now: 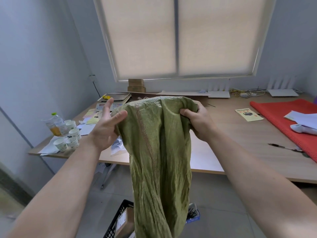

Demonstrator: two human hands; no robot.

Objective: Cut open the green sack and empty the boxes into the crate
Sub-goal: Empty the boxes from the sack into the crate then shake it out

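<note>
**Sack point(159, 143) held upended over crate point(116, 220).** The right grip point(197, 121) is closed on a bunched handful of the sack's upper right corner, thumb in front and fingers curled behind the cloth; by the look of it, this grip carries the weight. The left grip point(106, 124) is open, with its fingers straight and spread and its palm turned toward the sack's upper left shoulder. Its thumb lies at the cloth and seems to touch it, but nothing is pinched.

The sack's long axis runs near vertical. From the two grips at its top it hangs slack and creased, and its lower end passes out of view beside the crate's black lattice wall. The crate lies directly below the sack; whether the sack's mouth sits inside the rim or only above it cannot be told. One brown box point(122, 222) shows in the crate, just left of the sack's lower end. The table point(231, 134) stands behind the sack.

*Judgement.* The cloth hangs limp with no bulge, so the sack is probably empty or nearly so. The coming move turns on one vertical line — grips above, mouth below, crate under the mouth. Only the right grip holds; the left, just beside the opposite shoulder, is placed to take hold for a shake or to help draw the sack clear.
</note>
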